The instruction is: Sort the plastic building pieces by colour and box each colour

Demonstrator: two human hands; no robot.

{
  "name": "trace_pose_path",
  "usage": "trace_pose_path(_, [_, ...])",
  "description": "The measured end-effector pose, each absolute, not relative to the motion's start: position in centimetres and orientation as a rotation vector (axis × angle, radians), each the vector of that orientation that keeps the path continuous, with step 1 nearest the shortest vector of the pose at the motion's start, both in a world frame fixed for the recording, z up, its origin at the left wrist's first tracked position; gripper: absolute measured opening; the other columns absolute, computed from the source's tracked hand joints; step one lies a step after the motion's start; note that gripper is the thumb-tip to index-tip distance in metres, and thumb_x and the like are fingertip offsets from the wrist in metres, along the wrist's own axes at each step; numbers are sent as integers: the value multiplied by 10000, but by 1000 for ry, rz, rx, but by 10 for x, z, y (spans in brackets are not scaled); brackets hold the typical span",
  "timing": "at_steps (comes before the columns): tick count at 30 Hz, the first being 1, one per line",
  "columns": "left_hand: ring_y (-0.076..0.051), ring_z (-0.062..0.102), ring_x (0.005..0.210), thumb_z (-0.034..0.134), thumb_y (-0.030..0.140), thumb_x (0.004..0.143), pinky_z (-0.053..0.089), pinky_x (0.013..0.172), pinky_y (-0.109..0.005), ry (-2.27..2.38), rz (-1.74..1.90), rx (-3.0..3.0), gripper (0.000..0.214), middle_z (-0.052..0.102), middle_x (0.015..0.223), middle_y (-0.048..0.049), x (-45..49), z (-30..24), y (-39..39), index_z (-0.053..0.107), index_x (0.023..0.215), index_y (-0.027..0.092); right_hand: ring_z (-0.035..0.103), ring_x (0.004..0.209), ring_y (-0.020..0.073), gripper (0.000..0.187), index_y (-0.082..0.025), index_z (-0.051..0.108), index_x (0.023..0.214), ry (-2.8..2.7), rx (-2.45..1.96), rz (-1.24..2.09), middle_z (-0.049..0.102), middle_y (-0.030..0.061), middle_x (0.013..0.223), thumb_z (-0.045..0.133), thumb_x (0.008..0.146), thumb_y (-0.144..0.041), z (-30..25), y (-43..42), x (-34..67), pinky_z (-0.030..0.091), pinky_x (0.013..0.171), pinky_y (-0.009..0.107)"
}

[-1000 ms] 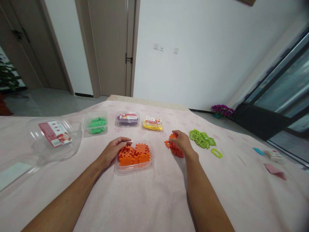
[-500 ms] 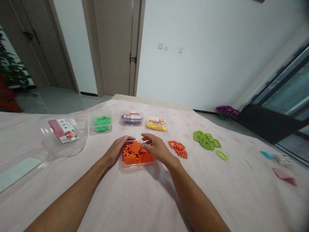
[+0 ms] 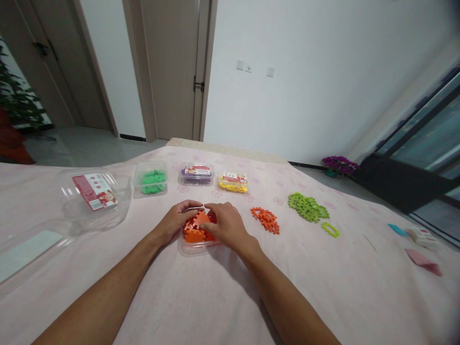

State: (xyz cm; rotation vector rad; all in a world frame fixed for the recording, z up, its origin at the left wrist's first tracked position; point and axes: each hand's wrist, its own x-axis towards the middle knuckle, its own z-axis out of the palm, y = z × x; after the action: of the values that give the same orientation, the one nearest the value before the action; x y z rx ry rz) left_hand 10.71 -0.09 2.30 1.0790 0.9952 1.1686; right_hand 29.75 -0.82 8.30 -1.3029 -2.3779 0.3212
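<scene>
A clear plastic box (image 3: 190, 251) filled with orange notched foam-like pieces (image 3: 194, 235) lies in front of me. At its far left corner, my left hand (image 3: 176, 221) curls its fingers round the rim, thumb over the pieces. My right hand (image 3: 225, 223) reaches over the right side of the box, thumb pressed on the orange pieces and fingers bent behind them. It covers much of the box's right half, so which piece lies between its fingers is hard to make out. A flat cluster of orange frames (image 3: 265, 220) rests to the right of the box.
Boxes of green (image 3: 154, 182), purple (image 3: 196, 180) and yellow pieces (image 3: 233, 186) line the back. An open clear container (image 3: 120, 211) stands left. Green frames (image 3: 308, 207) and a single lime frame (image 3: 330, 229) lie right, with a pink cloth (image 3: 423, 262) farther off. A pink bedsheet (image 3: 172, 297) lies beneath.
My right hand has moved left over the box and its fingers have closed in on the orange pieces. My left thumb has come over the pieces, and the two hands are nearer each other.
</scene>
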Motion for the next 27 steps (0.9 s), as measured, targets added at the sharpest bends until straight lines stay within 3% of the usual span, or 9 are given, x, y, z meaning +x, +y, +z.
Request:
trace_pose_path(5, [-184, 694, 846, 747, 279, 746, 522, 786, -314, 989, 1154, 1058, 336, 742, 1009, -71, 108, 24, -2, 654, 1048, 167, 602, 762, 158, 339, -208, 693, 1125, -2107, -1289, 706, 700, 13, 835, 689, 796, -290, 75, 4, 303, 428, 701, 281])
trace_pose_path(9, [-176, 699, 821, 770, 263, 709, 525, 780, -313, 998, 1150, 1023, 358, 748, 1019, -77, 108, 26, -3, 661, 1036, 167, 577, 624, 127, 315, -188, 681, 1109, -1887, -1307, 900, 647, -23, 710, 630, 820, -302, 73, 17, 314, 418, 599, 252])
trace_pose_path(15, [-200, 700, 934, 778, 275, 699, 510, 869, -342, 1024, 1152, 1019, 374, 752, 1056, -111, 108, 25, -2, 663, 1037, 162, 629, 789, 178, 257, -213, 718, 1058, -2039, -1534, 540, 712, 34, 883, 663, 816, -281, 82, 26, 336, 450, 744, 308])
trace_pose_path(19, [-219, 698, 970, 779, 279, 695, 504, 901, -366, 1015, 1162, 1031, 375, 755, 1045, -111, 108, 24, -1, 666, 1032, 162, 609, 932, 206, 365, -224, 701, 1142, -2213, -1390, 442, 692, 64, 1038, 712, 817, -389, 89, 15, 333, 450, 811, 324])
trace_pose_path(21, [-228, 695, 991, 778, 278, 694, 504, 910, -372, 1015, 1165, 1037, 377, 755, 1042, -110, 108, 24, -1, 665, 1035, 162, 590, 967, 217, 394, -231, 711, 1137, -2313, -1316, 396, 680, 70, 1041, 748, 790, -414, 93, 9, 329, 441, 835, 331])
trace_pose_path(27, [-213, 705, 946, 773, 290, 710, 528, 840, -327, 1066, 1142, 1062, 367, 753, 1040, -101, 109, 28, -3, 667, 1040, 167, 593, 877, 201, 212, -234, 766, 926, -2386, -1339, 491, 674, 58, 929, 805, 741, -331, 97, 6, 329, 439, 784, 318])
